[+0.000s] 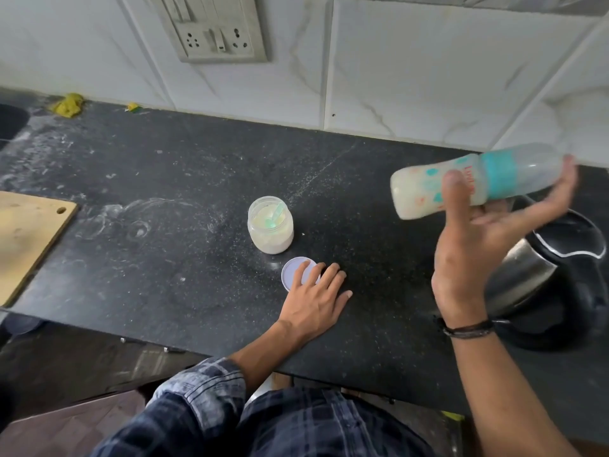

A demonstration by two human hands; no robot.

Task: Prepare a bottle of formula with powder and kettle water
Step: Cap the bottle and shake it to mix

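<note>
bottle (421, 189): milky formula inside, tilted sideways above the desk's (181, 258) right, red writing unreadable | right grip (468, 258): grasping bottle | left grip (313, 301): released, flat on lid (295, 270) | jar (271, 232): open, holds powder and green scoop (275, 216), just far of lid

white marble-tiled wall (428, 61) behind black counter (164, 166).

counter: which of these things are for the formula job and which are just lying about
For the job: bottle, powder jar, scoop inside it, jar lid, kettle.
Lying about: wooden board, yellow cloth, wall sockets.
</note>
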